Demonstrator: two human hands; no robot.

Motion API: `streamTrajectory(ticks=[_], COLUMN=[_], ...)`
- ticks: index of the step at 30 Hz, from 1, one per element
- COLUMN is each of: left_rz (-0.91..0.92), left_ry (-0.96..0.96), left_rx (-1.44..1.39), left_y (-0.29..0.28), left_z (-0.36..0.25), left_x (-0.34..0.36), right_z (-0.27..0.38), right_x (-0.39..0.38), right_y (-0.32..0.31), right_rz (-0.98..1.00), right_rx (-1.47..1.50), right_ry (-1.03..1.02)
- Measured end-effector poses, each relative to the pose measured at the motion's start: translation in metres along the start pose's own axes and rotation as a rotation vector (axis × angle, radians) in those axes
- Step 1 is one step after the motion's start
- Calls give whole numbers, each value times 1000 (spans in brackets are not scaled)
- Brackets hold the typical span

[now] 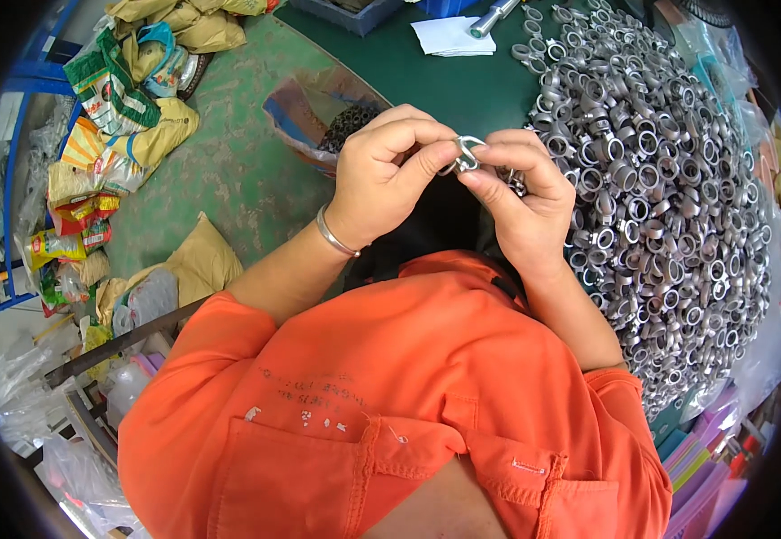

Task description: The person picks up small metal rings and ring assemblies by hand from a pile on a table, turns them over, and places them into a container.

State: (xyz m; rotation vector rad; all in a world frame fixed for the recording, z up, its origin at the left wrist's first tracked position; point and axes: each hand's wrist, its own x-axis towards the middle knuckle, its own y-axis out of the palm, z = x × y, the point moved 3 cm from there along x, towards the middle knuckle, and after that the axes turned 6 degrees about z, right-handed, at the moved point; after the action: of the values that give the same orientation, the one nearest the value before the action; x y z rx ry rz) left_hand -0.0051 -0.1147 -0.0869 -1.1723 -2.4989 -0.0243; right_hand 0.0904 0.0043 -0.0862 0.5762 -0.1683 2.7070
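Note:
Between my two hands is a small silver metal ring clamp (467, 154), held up in front of my chest. My left hand (388, 166), with a bangle on its wrist, pinches one side of it between thumb and forefinger. From the other side the thumb and fingers of my right hand (527, 184) close on it. Part of the clamp is hidden by the fingertips. Beside my right hand spreads a large heap of similar grey metal ring clamps (646, 207). Beyond my left hand stands an open woven sack (296, 112) with dark metal pieces inside.
A dark green tabletop (431, 85) bears the heap, a white paper (449, 36) and a metal tool (495, 16). A blue-grey tray (354, 13) sits at the far edge. Crumpled sacks (130, 117) line the green floor at left. Coloured plastic folders (705, 476) are at lower right.

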Motion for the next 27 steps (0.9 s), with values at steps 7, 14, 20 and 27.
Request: streamTrajectory(ticks=[7,14,20,27], left_rz=[-26,-23,-69,-46], left_ry=[238,378,379,225], left_rx=[280,333,323,160], left_y=[-2,-3,-2,5], left_z=[-10,-12,-10,-9], left_x=[2,1,-1,-7], right_z=[-3,-1,0,0], right_x=[-3,-7,-4,-4], right_y=[0,7,1,0], right_rz=[26,-81,-3,-91], right_rx=[-3,272,45,118], right_ry=[-63,129,10,228])
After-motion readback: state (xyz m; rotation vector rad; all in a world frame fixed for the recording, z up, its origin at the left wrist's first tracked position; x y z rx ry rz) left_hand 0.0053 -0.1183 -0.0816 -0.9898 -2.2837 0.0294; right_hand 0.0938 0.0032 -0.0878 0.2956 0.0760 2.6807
